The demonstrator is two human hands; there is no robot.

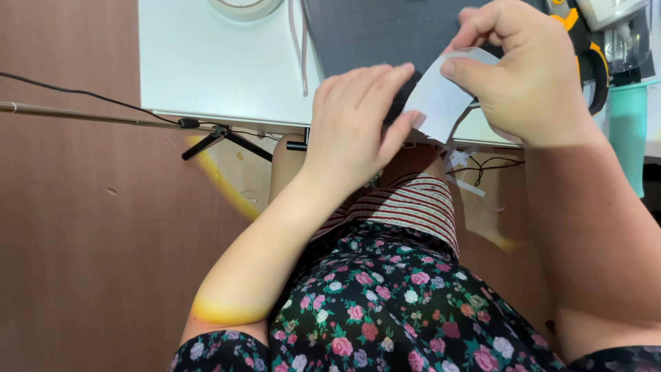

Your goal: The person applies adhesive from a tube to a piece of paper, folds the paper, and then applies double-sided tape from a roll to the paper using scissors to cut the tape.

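Note:
My left hand (358, 120) is closed around a dark object (399, 103) at the near edge of the white table (220, 69); most of that object is hidden by my fingers. My right hand (527, 72) pinches a white strip of tape or paper (437, 100) between thumb and fingers. The strip runs from my right thumb down to the dark object, and my left fingertips touch its lower edge.
A dark grey mat (372, 31) lies on the table behind my hands. A white tape roll (244, 7) sits at the far edge, an orange-and-black tool (585, 48) and a teal cup (628, 131) at the right. A tripod (220, 138) and cables stand on the brown floor.

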